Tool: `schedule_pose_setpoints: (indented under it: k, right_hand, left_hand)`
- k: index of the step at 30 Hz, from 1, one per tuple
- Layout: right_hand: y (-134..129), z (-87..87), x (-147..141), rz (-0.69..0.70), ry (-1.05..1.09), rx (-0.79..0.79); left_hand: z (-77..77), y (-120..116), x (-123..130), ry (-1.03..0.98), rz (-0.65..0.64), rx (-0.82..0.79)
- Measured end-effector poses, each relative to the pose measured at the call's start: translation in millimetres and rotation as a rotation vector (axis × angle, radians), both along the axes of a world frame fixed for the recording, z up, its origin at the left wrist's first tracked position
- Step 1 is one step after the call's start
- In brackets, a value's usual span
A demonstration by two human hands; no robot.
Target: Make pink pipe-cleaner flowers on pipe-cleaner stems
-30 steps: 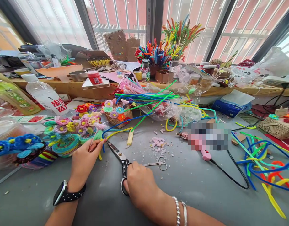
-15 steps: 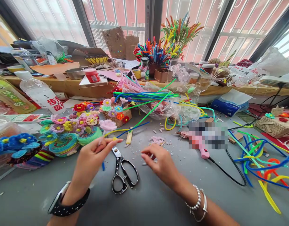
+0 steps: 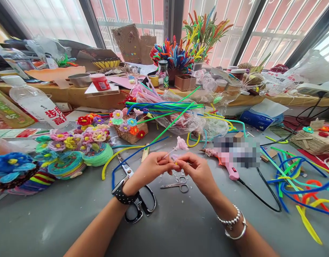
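Pinching a thin, pale pink stem (image 3: 167, 155) in the left hand (image 3: 153, 166), with thumb and fingers drawn closely together and no open gap showing in that grip. Meeting those fingertips with the right hand (image 3: 200, 173), bringing its thumb and forefinger in close beside a tiny yellow piece (image 3: 176, 164); not showing whether really closing on it or only touching it. Apparently working at the yellow piece by fingertip, and so probably calling, as a judgement, for a steady hold on the stem with small, light pressure from the opposite side, risking a bend or a slip if pressing hard. Holding the pink flower (image 3: 181, 143) above the bench (image 3: 177, 228), just beyond the joined fingertips, at the upper end of the slanting stem; looking soft, fuzzy and ruffled, without showing its centre clearly. Farther out, lying flat just below the hands: small scissors (image 3: 171, 186). Lying partly beneath the left wrist: large scissors (image 3: 128, 170). Resting well to the right: a pink glue gun (image 3: 233, 174). Curving away at the left: a yellow strip (image 3: 108, 164) and a blue strip (image 3: 113, 175).
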State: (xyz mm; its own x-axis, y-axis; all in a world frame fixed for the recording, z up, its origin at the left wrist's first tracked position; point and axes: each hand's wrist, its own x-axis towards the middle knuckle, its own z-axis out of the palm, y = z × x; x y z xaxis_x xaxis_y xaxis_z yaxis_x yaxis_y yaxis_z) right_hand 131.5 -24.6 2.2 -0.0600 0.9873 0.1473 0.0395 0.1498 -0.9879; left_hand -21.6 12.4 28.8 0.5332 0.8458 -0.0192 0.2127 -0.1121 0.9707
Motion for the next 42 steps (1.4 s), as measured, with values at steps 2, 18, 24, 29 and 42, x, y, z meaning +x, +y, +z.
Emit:
schedule_pose_setpoints:
  k: [2,18,24,29,42]
  right_hand:
    - [-0.9,-2.6,-1.5,-0.011,-0.038,-0.002]
    - [1.8,-17.6,-0.7,-0.156,-0.114,-0.039]
    - [-1.7,-7.3,10.9,-0.088,-0.582,0.111]
    - [-16.0,2.7,17.3,0.158,-1.027,0.077]
    - [-24.9,1.1,7.1,0.313,-1.305,0.017]
  left_hand:
    - [-4.7,-0.9,-1.4,-0.036,0.022,-0.042]
    - [-16.1,-2.2,-2.7,-0.095,0.041,-0.051]
    - [-19.4,1.0,-4.8,-0.142,0.059,-0.104]
    - [-17.8,2.0,-7.7,-0.153,0.075,-0.132]
    - [-13.2,3.2,-11.7,-0.131,0.119,-0.083]
